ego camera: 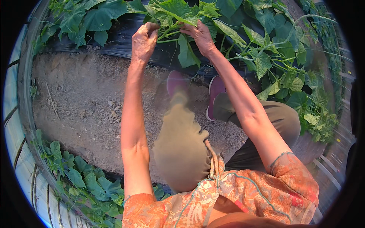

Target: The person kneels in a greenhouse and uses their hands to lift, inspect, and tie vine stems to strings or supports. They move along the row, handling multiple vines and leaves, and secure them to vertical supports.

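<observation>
At the top middle, my left hand point(145, 38) has its fingers and thumb pinched at the stems of a leafy vine, which looks like a cucumber plant point(171, 32). Close to its right, my right hand point(199, 35) grips the same bunch of green stems just below a broad bright leaf point(178, 10). The fingertips of both hands are partly hidden by stems and leaves. Below my right hand hangs a darker leaf point(186, 54). Thin pale green twine point(288, 35) runs through the foliage at the right.
Black plastic mulch film point(119, 47) covers the bed under the vines. A gravelly dirt path point(82, 99) lies before me, with my purple shoes point(215, 91) on it. More vines point(94, 182) grow at the lower left, beside a curved greenhouse wall point(28, 159) of film and ribs.
</observation>
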Available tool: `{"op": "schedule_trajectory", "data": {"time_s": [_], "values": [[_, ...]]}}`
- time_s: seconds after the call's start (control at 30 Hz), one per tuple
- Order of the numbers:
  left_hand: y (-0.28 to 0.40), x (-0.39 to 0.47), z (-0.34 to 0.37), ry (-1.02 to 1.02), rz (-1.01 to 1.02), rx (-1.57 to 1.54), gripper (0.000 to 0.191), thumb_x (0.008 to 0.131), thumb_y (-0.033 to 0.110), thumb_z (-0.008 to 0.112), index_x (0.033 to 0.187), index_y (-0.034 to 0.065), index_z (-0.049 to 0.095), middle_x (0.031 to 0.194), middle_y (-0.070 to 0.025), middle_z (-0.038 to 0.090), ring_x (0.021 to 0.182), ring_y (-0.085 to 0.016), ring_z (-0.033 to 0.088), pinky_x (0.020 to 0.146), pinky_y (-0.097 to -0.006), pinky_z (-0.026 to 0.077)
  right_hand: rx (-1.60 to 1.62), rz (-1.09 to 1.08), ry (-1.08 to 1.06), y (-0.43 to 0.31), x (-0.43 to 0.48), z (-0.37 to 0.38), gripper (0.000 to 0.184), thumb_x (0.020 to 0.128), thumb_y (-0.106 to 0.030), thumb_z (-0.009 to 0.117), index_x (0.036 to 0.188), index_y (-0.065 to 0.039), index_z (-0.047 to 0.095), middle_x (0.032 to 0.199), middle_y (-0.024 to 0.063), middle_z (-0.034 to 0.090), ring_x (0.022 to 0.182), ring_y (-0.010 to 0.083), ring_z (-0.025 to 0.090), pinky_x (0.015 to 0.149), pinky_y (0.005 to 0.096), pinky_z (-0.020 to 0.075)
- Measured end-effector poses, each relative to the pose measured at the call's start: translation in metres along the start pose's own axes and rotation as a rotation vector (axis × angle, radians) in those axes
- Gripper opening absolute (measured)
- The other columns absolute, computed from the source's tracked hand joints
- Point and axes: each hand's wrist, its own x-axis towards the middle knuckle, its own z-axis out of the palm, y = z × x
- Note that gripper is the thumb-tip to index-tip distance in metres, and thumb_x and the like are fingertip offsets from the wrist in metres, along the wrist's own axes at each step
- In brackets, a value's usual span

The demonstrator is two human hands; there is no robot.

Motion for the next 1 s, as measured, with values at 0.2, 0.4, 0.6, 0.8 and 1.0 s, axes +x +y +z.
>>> {"op": "schedule_trajectory", "data": {"time_s": [0.2,0.4,0.6,0.8,1.0], "values": [[0.035,0.020,0.021,-0.072,-0.087,-0.486,0.015,0.090,0.005,0.060,0.101,-0.0015,0.069,0.087,-0.0144,0.072,0.072,-0.017,0.069,0.067,-0.0324,0.055,0.012,-0.018,-0.065,-0.001,-0.006,-0.011,0.024,0.106,-0.012,0.048,0.125,-0.001,0.060,0.122,0.0068,0.064,0.115,0.0169,0.063,0.101,0.0336,0.0528],[-0.008,0.037,0.021,-0.171,0.383,0.514,0.019,0.093,0.018,0.057,0.098,0.0042,0.069,0.089,-0.0240,0.070,0.082,-0.042,0.068,0.069,-0.0509,0.055,-0.041,-0.019,-0.154,0.008,-0.002,-0.018,0.025,0.104,-0.011,0.056,0.127,-0.003,0.062,0.125,0.0050,0.064,0.116,0.0162,0.062,0.104,0.0330,0.0505],[-0.084,0.055,0.007,-0.200,0.714,0.512,0.078,0.057,0.012,0.091,0.128,0.0070,0.058,0.125,-0.0144,0.066,0.108,-0.033,0.066,0.090,-0.0406,0.056,-0.158,-0.047,-0.202,0.000,-0.001,-0.009,0.026,0.102,-0.010,0.059,0.127,-0.003,0.062,0.121,0.0021,0.065,0.111,0.0099,0.060,0.098,0.0262,0.0486],[-0.075,0.074,-0.014,-0.242,0.838,0.349,0.061,0.072,0.023,0.084,0.127,0.0106,0.061,0.119,-0.0129,0.068,0.107,-0.033,0.066,0.090,-0.0412,0.056,-0.191,-0.037,-0.217,0.000,0.001,-0.015,0.028,0.102,-0.008,0.054,0.129,-0.004,0.060,0.113,-0.0003,0.062,0.102,0.0076,0.057,0.091,0.0243,0.0475],[-0.021,0.081,-0.005,-0.588,0.284,0.415,0.040,0.081,0.036,0.076,0.112,0.0119,0.070,0.107,-0.0120,0.073,0.099,-0.031,0.068,0.085,-0.0403,0.055,-0.251,-0.072,-0.153,-0.007,0.007,-0.009,0.028,0.104,-0.008,0.045,0.129,-0.003,0.058,0.102,-0.0015,0.062,0.095,0.0059,0.055,0.086,0.0249,0.0474]]}}
